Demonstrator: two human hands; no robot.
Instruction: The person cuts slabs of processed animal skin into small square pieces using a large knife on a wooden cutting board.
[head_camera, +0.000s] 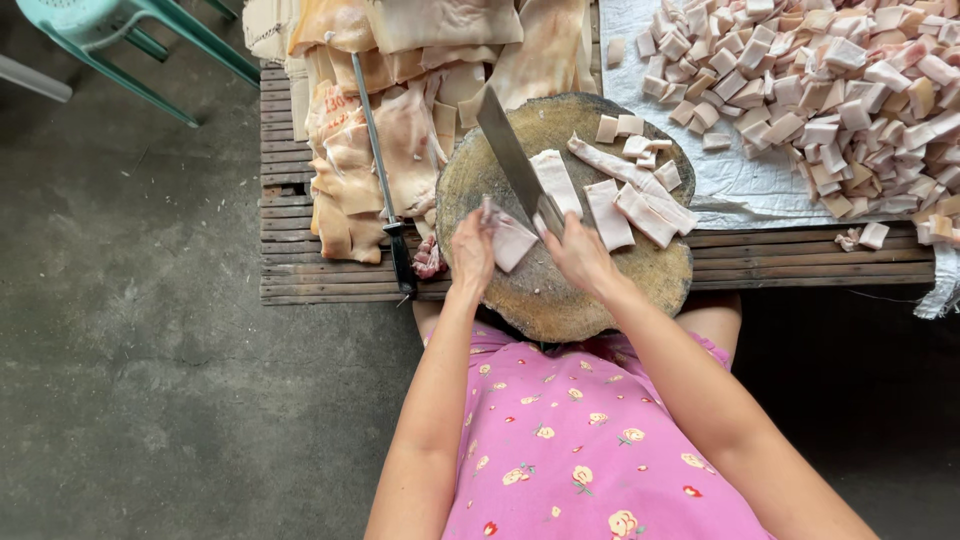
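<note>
My right hand (582, 255) grips the handle of a cleaver (510, 155) whose long blade points away over the round wooden chopping block (590, 290). My left hand (472, 250) holds a pale slab of pork fat (512, 240) at the block's near left side, just left of the blade. Several cut strips of fat (625, 200) lie on the block to the right of the cleaver, with a few small cubes (622, 127) near its far edge.
A big heap of fat cubes (820, 90) lies on white sheeting at the right. Uncut skin slabs (400, 120) pile at the far left of the slatted bench (320, 280), with a sharpening steel (385, 190) across them. A green plastic chair (110, 40) stands on the concrete floor.
</note>
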